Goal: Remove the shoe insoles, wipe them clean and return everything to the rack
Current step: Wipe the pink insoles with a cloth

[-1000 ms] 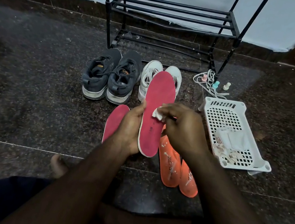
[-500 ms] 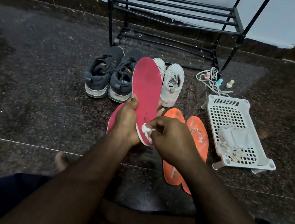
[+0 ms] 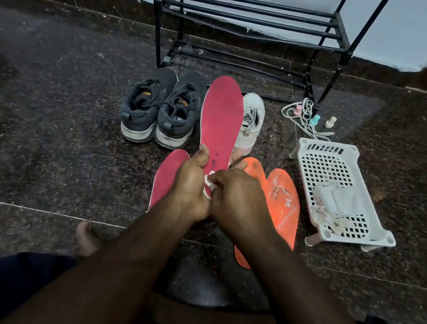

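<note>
Wiping has moved down to the heel of the pink insole (image 3: 221, 118) — a second ago the wipe (image 3: 208, 181) sat mid-sole. Left hand (image 3: 190, 186) grips the insole upright; right hand (image 3: 236, 202) pinches the wipe, probably tissue. Three insoles lie on the floor (image 3: 44, 119) — rack (image 3: 254, 19) holds nothing visible.

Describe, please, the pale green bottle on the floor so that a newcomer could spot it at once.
Find the black shoe rack against the wall, then follow its right front leg down to the floor. Three small bottles stand there beside a tangle of white laces. The pale green bottle is the middle one, between pink and cream.
</note>
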`<state>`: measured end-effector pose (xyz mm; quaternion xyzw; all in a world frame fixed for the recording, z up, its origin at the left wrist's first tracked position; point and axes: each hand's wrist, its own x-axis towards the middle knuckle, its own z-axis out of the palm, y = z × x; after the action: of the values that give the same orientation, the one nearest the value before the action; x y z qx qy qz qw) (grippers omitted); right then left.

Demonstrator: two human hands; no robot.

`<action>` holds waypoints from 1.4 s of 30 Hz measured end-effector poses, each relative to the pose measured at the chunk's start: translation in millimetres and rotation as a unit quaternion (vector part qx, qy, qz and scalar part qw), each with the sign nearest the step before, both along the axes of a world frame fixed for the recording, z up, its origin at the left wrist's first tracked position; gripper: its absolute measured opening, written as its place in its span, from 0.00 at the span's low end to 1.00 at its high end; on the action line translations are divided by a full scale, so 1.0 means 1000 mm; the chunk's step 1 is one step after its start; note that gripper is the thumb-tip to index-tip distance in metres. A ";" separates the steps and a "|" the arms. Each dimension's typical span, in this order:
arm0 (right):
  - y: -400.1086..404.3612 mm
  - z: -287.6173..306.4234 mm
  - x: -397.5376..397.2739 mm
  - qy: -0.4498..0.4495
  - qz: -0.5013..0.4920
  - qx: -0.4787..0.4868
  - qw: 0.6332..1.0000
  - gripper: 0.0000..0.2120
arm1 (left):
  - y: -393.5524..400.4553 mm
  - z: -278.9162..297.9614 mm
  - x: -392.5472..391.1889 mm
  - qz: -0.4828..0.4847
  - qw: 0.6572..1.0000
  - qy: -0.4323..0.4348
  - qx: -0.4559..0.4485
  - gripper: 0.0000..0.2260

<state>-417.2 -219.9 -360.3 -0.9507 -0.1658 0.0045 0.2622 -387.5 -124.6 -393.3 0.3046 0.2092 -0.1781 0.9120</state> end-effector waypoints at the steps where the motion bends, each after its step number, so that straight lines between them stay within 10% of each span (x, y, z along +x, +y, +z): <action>1: 0.001 0.001 -0.002 0.018 0.005 -0.011 1.000 0.11 | 0.000 -0.003 0.001 0.010 1.000 0.003 0.006 0.35; 42: -0.009 0.005 0.012 -0.001 -0.039 0.076 0.996 0.09 | -0.005 -0.001 0.001 0.069 0.997 0.026 0.011 0.30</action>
<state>-405.2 -228.9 -355.0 -0.9336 -0.1285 -0.0189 0.3341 -386.3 -129.9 -394.8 0.2944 0.2554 -0.1207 0.9130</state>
